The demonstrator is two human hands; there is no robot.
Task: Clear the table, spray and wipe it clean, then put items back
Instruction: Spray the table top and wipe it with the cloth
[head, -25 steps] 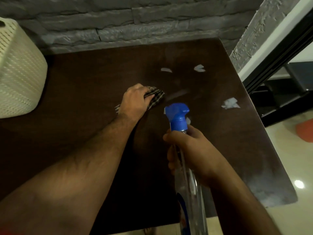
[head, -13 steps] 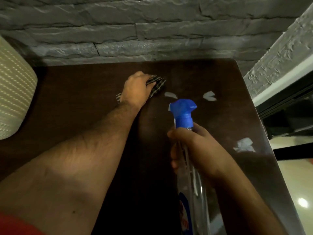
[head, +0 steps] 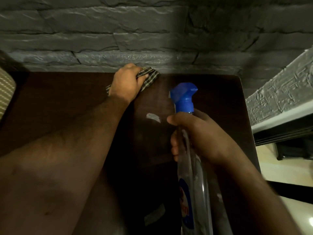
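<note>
Seen from above, a dark brown table [head: 67, 102] stands against a grey stone-textured wall [head: 152, 31]. A person's left hand [head: 126, 83] reaches to the far edge of the table, right where it meets the wall, and presses a checked cloth [head: 149, 77] flat against the surface; the fingers are curled around the bunched fabric, and a corner of the cloth sticks out behind the wrist. The right hand [head: 196, 134] is nearer the viewer and holds a clear spray bottle [head: 194, 184] by its neck, fingers wrapped tightly around it, thumb on the left side. The bottle's blue trigger head [head: 183, 97] points away toward the wall, and a blue label shows on the lower body. The bottle is held above the right half of the table, apart from the cloth. A pale smear [head: 153, 117] shines on the dark surface between the two hands, and a fainter pale patch [head: 155, 214] lies near the close edge. At the far left edge, part of a cream woven basket [head: 6, 92] is visible. To the right, a pale glossy floor [head: 279, 170] shows beyond the table
</note>
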